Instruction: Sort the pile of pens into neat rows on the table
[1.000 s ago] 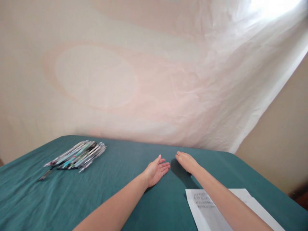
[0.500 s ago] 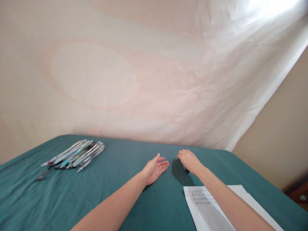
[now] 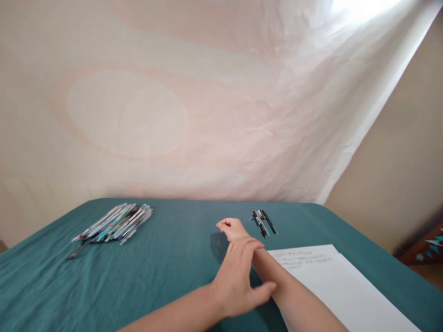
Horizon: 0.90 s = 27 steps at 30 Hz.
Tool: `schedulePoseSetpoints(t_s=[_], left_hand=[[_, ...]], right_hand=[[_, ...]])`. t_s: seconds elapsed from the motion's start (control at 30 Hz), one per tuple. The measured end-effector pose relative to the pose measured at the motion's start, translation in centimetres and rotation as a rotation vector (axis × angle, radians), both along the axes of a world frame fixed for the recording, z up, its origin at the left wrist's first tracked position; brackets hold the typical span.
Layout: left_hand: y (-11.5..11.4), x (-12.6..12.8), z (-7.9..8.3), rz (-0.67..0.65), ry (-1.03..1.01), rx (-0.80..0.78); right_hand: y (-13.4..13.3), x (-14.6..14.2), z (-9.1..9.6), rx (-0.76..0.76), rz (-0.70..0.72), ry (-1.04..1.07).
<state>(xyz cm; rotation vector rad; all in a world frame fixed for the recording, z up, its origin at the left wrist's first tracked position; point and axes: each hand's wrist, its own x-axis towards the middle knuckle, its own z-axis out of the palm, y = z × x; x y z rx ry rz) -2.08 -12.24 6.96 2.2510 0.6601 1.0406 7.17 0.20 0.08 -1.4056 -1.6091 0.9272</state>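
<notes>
My right hand [image 3: 231, 228] reaches out over the middle of the green-covered table, its fingers curled in. No object shows in its fingers. My left hand [image 3: 238, 272] lies across my right wrist and forearm, thumb spread away from the fingers. Whether it presses on the arm or only passes over it, I cannot tell. A few dark and grey pens [image 3: 263, 222] lie close together to the right of my right hand. Under my right forearm, partly covered by it, is a stack of white paper [image 3: 332, 286] with lines of handwriting near its top.
A large bundle of pens [image 3: 116, 223] lies side by side on the left of the green tablecloth [image 3: 173, 240], one dark pen [image 3: 76, 251] sticking out at its near end. A pale hanging cloth [image 3: 207, 115] closes off the far edge.
My right hand has left the dark pens and moved left, uncovering them. My left hand has swung right and turned palm down over my right wrist. The view has shifted slightly.
</notes>
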Motion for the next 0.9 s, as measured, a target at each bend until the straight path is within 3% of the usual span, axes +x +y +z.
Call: schedulePoseSetpoints(t_s=[0.13,0.27,0.6,0.77,0.9], left_hand=[[-4.0,1.3,-4.1,0.139,-0.055,-0.329],[-5.5,2.5,-6.5,0.078,-0.072,-0.572],[-6.9,1.4,-4.9,-0.187,0.092,-0.497],[-7.0,2.0,-5.2,-0.149,0.006,-0.533],[-7.2,2.8,-6.5,-0.148,0.027,-0.561]], right_hand=[[0.7,-0.5,-0.7,-0.028,-0.045,0.223],[0.7,-0.2,-1.0,-0.057,-0.025,0.396],[0.8,1.0,-0.8,-0.1,0.073,0.621],[0.7,1.0,-0.9,-0.094,0.073,0.641],[0.8,1.0,-1.0,-0.094,0.074,0.641]])
